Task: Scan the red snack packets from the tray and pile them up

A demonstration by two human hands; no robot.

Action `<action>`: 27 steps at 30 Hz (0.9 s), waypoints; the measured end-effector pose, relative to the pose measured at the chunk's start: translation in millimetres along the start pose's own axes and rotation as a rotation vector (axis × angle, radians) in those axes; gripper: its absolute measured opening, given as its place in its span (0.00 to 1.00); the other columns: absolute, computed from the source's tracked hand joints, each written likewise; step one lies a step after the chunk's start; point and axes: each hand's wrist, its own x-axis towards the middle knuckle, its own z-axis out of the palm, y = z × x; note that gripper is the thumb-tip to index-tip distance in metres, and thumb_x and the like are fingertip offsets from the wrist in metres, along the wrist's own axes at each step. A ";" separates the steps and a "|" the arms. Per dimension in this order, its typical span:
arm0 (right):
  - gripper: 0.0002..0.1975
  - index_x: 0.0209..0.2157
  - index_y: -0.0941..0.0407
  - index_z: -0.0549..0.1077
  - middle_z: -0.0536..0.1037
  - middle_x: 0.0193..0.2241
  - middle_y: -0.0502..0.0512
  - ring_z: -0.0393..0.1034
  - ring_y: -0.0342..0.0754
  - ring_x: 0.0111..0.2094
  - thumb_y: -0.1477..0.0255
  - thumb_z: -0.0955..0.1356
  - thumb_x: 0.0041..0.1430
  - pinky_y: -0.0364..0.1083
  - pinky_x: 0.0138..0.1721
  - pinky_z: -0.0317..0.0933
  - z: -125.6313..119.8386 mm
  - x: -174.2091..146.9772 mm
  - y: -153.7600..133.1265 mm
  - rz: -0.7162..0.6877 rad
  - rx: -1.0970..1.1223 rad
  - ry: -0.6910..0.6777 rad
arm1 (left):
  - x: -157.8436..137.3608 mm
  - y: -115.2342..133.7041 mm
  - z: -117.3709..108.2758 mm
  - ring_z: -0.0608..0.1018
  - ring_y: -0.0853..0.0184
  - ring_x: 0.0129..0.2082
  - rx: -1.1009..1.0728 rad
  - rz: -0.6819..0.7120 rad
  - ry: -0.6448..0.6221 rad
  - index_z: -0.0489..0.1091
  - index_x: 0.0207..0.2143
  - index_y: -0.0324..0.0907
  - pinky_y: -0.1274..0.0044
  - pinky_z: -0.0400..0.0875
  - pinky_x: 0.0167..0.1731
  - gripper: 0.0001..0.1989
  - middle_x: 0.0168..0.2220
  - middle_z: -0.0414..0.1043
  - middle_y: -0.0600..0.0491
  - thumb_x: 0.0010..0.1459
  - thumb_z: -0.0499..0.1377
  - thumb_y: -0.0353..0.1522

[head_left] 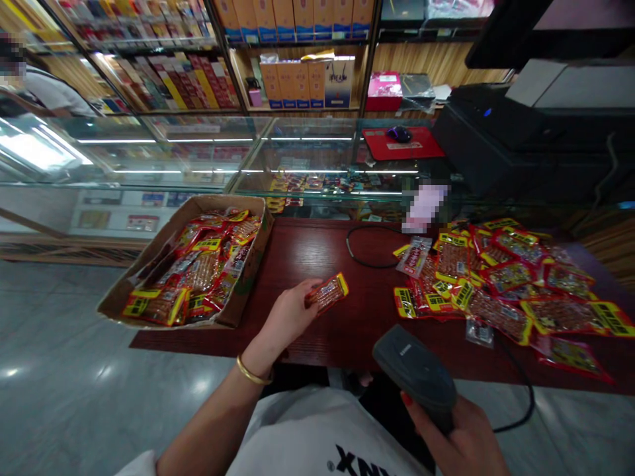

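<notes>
My left hand is closed on one end of a small snack packet, red and yellow with a clear window. It holds the packet over the dark red wooden table. In my right hand is a dark grey barcode scanner, its head turned toward the packet. A cardboard box full of similar packets stands left of my left hand. To the right, a loose heap of snack packets covers that side of the table.
Behind the table runs a glass display counter with a mouse on a red mat. A black cable loops across the tabletop. A dark printer-like machine stands at the right. Another person is at the far left.
</notes>
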 end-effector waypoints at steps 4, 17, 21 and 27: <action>0.21 0.31 0.53 0.81 0.81 0.20 0.54 0.76 0.53 0.21 0.53 0.65 0.64 0.46 0.30 0.71 -1.1 0.4 -2.1 0.024 0.017 0.042 | 1.1 3.0 0.7 0.82 0.59 0.48 -0.107 0.003 -0.044 0.75 0.53 0.45 0.70 0.75 0.52 0.24 0.49 0.81 0.50 0.53 0.60 0.25; 0.22 0.23 0.54 0.78 0.78 0.17 0.53 0.74 0.50 0.21 0.51 0.70 0.57 0.44 0.26 0.69 4.5 -41.3 26.0 0.213 0.372 0.473 | 34.7 118.4 108.1 0.82 0.61 0.48 0.036 0.576 -0.404 0.75 0.56 0.47 0.70 0.74 0.51 0.24 0.51 0.81 0.51 0.61 0.54 0.23; 0.25 0.26 0.55 0.81 0.82 0.21 0.57 0.75 0.52 0.22 0.46 0.71 0.55 0.45 0.24 0.71 4.6 -62.1 44.7 0.294 0.381 0.626 | 29.0 137.0 158.6 0.78 0.59 0.53 0.335 0.988 -0.378 0.70 0.60 0.43 0.66 0.70 0.53 0.21 0.57 0.76 0.47 0.67 0.52 0.26; 0.22 0.22 0.55 0.81 0.79 0.17 0.53 0.73 0.48 0.18 0.51 0.71 0.57 0.42 0.20 0.69 -9.2 -67.8 56.6 0.262 0.402 0.454 | 13.2 134.0 190.2 0.72 0.53 0.59 0.561 0.986 -0.390 0.73 0.55 0.38 0.61 0.66 0.54 0.17 0.59 0.73 0.43 0.67 0.55 0.32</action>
